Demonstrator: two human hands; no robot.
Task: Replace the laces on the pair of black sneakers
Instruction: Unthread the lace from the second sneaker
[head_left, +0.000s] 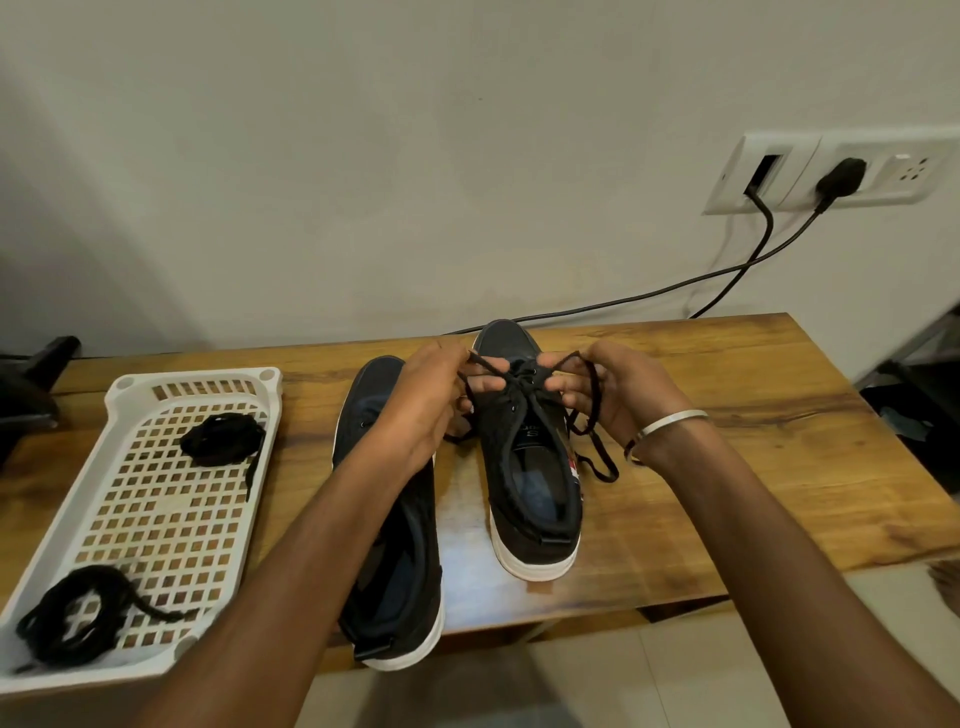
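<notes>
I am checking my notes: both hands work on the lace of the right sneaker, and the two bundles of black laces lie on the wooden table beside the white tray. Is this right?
Not quite. The head view shows both lace bundles lying inside the white tray, not on the wooden table beside it. The rest holds: the left hand and right hand both work on the lace of the right sneaker.

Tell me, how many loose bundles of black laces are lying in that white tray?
2. One bundle lies near the tray's far end, the other bundle at its near left corner. A third lace is not in the tray: both hands hold it at the right sneaker.
</notes>
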